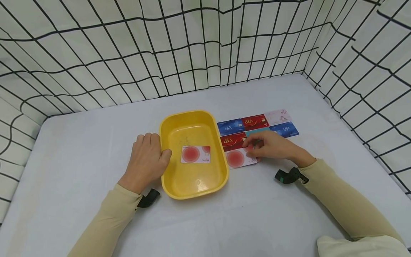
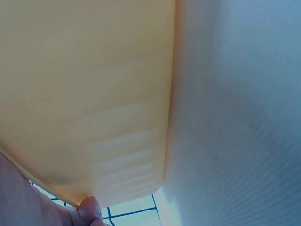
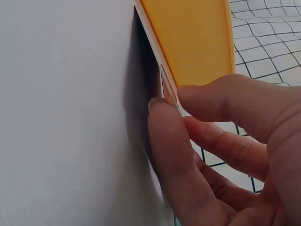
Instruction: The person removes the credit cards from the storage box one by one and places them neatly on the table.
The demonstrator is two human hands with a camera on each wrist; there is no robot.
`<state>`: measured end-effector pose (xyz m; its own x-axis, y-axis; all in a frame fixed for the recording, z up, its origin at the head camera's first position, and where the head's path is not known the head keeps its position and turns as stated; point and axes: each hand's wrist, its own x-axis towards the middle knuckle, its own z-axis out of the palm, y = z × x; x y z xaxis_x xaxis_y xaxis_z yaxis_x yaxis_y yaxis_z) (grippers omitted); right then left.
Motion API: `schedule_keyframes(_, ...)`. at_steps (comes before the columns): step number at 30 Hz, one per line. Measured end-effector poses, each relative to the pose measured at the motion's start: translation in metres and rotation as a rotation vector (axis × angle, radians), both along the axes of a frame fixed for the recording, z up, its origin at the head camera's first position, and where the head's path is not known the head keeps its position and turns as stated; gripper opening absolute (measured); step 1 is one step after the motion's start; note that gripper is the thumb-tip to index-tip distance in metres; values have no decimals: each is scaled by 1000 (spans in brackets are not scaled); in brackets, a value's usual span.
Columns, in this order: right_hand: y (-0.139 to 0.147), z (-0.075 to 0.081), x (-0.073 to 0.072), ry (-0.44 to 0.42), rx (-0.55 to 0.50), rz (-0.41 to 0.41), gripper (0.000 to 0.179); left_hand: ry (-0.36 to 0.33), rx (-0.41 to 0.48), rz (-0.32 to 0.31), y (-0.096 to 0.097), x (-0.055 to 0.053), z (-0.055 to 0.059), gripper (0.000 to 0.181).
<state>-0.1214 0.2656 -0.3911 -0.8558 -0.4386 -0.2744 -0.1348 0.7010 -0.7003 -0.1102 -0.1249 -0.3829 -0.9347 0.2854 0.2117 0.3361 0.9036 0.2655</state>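
My left hand (image 1: 146, 160) grips the left rim of a yellow plastic tray (image 1: 196, 191), its thumb over the inner side; a fingertip (image 2: 89, 207) shows under the rim in the left wrist view. Inside the tray lies a white-and-pink card (image 1: 205, 157) with a red circle. To the right of the tray, my right hand (image 1: 273, 146) pinches the right end of a matching card (image 1: 236, 159) between thumb and fingers. The right wrist view shows that card edge-on, with a dark shadow beside it.
Rows of cards lie right of the tray: a red VIP card (image 1: 232, 141), another red one (image 1: 254, 122), blue ones (image 1: 231, 127), a teal card (image 1: 257, 131) partly under the right hand, and a pale floral card (image 1: 277, 116). Black wire mesh (image 1: 187, 46) borders the white table (image 1: 80, 150).
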Motion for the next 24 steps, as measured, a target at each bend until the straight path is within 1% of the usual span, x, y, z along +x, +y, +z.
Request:
schedule_keyframes(9,-1,0,1,38,11,3,30,24,14,-4,-1,0,-1,18)
schedule_keyframes(13,-2,0,1,50,21,-13,29,29,15,-6,0,0,-1,18)
schedule_keyframes(18,-2,2,1,59,44,-34,27,23,16,-2,0,0,-1,18)
schedule_keyframes(24,0,6,2,97,40,-43,26,12,17,0,0,0,-1,18)
